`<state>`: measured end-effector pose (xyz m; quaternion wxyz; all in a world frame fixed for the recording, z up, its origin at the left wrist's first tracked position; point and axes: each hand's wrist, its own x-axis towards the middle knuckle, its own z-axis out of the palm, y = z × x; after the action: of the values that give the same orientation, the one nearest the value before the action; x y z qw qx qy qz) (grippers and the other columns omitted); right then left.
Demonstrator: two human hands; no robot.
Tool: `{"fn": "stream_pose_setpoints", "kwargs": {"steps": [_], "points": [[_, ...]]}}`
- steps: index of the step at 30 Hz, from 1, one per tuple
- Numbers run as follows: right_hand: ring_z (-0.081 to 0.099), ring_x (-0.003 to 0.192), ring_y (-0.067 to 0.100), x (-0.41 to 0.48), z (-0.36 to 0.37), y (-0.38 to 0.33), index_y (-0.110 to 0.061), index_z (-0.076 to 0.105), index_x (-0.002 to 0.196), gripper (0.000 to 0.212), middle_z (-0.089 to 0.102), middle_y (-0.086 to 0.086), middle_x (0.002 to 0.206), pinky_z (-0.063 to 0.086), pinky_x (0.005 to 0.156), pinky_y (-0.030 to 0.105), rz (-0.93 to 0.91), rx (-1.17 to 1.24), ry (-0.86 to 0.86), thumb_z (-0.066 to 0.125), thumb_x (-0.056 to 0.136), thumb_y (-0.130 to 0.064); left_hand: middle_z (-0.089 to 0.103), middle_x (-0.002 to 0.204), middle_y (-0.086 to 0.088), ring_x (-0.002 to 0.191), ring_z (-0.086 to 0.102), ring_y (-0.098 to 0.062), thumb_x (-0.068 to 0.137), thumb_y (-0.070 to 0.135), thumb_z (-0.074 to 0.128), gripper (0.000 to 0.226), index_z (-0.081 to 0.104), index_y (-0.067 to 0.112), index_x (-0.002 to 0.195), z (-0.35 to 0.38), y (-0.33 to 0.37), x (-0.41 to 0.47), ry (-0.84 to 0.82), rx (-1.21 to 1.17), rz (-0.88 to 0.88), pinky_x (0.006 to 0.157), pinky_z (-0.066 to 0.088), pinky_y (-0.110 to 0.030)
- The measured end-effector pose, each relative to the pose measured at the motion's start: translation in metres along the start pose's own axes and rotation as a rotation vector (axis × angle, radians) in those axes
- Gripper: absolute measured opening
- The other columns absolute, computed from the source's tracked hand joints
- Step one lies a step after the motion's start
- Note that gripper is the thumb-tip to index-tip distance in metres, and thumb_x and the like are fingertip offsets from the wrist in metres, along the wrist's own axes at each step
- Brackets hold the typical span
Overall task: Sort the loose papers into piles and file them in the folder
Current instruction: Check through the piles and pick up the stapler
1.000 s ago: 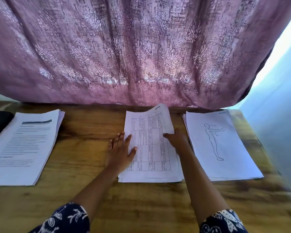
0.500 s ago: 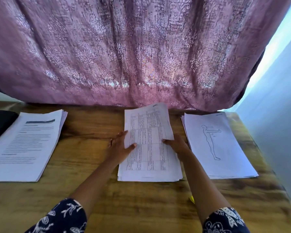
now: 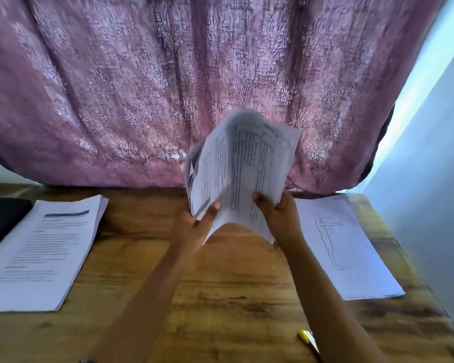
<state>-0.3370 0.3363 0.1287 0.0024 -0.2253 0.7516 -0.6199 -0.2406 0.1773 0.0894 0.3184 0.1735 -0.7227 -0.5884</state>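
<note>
Middle paper stack (image 3: 243, 169) is held upright off the wooden table (image 3: 236, 289), pinched at btm corners by left hand (image 3: 194, 227) & right hand (image 3: 279, 218) — sheets bowed, so slippage/fanning is likely w/ loose grip.

We count three paper stacks. One table-printed stack (image 3: 241, 174) is up off the bench (image 3: 233, 297), above its middle. One text stack (image 3: 40, 252) lies left of that raised stack, one figure-drawing stack (image 3: 341, 247) right of it. Two hands: left hand (image 3: 194, 226) and right hand (image 3: 278, 218), both gripping the raised stack's lower edge. One yellow marker (image 3: 308, 337), near edge, below the raised stack. One dark folder (image 3: 0, 218), far left. One curtain (image 3: 194, 87) behind.
</note>
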Motion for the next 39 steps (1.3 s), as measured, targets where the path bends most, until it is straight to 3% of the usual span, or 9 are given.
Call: {"fn": "stream_pose_setpoints", "kwargs": {"steps": [4,8,14,17,20,22,25,32,39], "points": [[0.057,0.083,0.006,-0.029,0.027,0.05,-0.019,0.055,0.095,0.016,0.06,-0.005,0.087,0.045,0.074,0.023,0.188,-0.023,-0.044,0.062,0.09,-0.005,0.063,0.059,0.003,0.059,0.059,-0.006,0.076,0.059,0.057,0.052,0.063,0.008,0.067,0.018,-0.062,-0.025,0.075,0.089,-0.052,0.059,0.052,-0.044],[0.06,0.069,-0.005,-0.034,0.033,0.063,-0.028,0.059,0.073,0.033,0.061,-0.012,0.069,0.049,0.067,0.029,0.202,0.068,0.105,0.065,0.086,0.002,0.068,0.063,-0.004,0.059,0.065,-0.012,0.082,0.052,0.058,0.039,0.067,0.016,0.073,0.027,-0.055,-0.019,0.132,0.103,0.022,0.055,0.051,-0.033],[0.062,0.089,0.019,-0.032,0.035,0.086,-0.004,0.065,0.101,0.017,0.065,0.005,0.092,0.046,0.055,0.008,0.33,-0.039,0.009,0.067,0.089,-0.015,0.062,0.063,0.004,0.063,0.065,-0.019,0.085,0.039,0.067,0.034,0.062,0.006,0.075,0.023,-0.074,-0.025,0.083,0.238,-0.053,0.05,0.041,-0.011],[0.066,0.082,0.021,-0.03,0.031,0.088,-0.021,0.064,0.082,0.009,0.066,0.0,0.079,0.056,0.067,0.038,0.296,-0.022,0.032,0.066,0.089,-0.014,0.054,0.056,0.01,0.054,0.056,-0.006,0.086,0.021,0.069,0.025,0.059,0.005,0.069,0.024,-0.069,-0.028,0.105,0.249,-0.09,0.046,0.035,-0.009],[0.064,0.085,0.017,-0.024,0.025,0.091,-0.017,0.066,0.096,0.009,0.065,-0.003,0.087,0.056,0.071,0.034,0.357,-0.017,-0.052,0.067,0.088,-0.015,0.052,0.052,0.005,0.049,0.052,-0.008,0.087,0.024,0.069,0.033,0.057,0.007,0.061,0.022,-0.073,-0.022,0.055,0.272,-0.213,0.047,0.034,-0.019],[0.063,0.091,0.014,-0.015,0.015,0.095,-0.018,0.06,0.109,0.024,0.065,-0.004,0.099,0.054,0.072,0.024,0.377,0.056,-0.124,0.069,0.087,-0.018,0.064,0.072,-0.003,0.066,0.061,-0.015,0.087,0.022,0.071,0.019,0.066,0.004,0.084,0.018,-0.072,-0.016,0.002,0.173,-0.361,0.054,0.04,-0.02],[0.066,0.088,0.02,-0.008,-0.006,0.101,-0.023,0.061,0.1,0.012,0.069,0.002,0.107,0.058,0.081,0.039,0.449,0.008,-0.131,0.067,0.089,-0.023,0.068,0.097,0.001,0.088,0.065,-0.017,0.084,0.008,0.072,0.025,0.063,0.011,0.108,0.013,-0.071,-0.016,0.015,-0.099,-0.516,0.071,0.052,-0.024],[0.061,0.099,0.028,-0.045,0.008,0.108,-0.013,0.057,0.105,0.02,0.067,0.009,0.104,0.051,0.088,0.046,0.82,0.621,0.028,0.063,0.088,-0.007,0.07,0.107,-0.009,0.096,0.065,-0.027,0.084,0.005,0.069,0.022,0.067,0.013,0.104,0.033,-0.085,-0.046,0.135,-0.362,-0.801,0.083,0.053,-0.04],[0.062,0.095,0.028,-0.036,0.009,0.115,-0.01,0.053,0.112,0.034,0.065,0.015,0.11,0.052,0.077,0.04,0.815,0.508,0.035,0.068,0.082,-0.004,0.069,0.106,-0.005,0.096,0.063,-0.024,0.092,0.029,0.061,0.015,0.061,0.023,0.106,0.039,-0.06,-0.066,0.144,-0.468,-0.801,0.074,0.051,-0.039]]}}
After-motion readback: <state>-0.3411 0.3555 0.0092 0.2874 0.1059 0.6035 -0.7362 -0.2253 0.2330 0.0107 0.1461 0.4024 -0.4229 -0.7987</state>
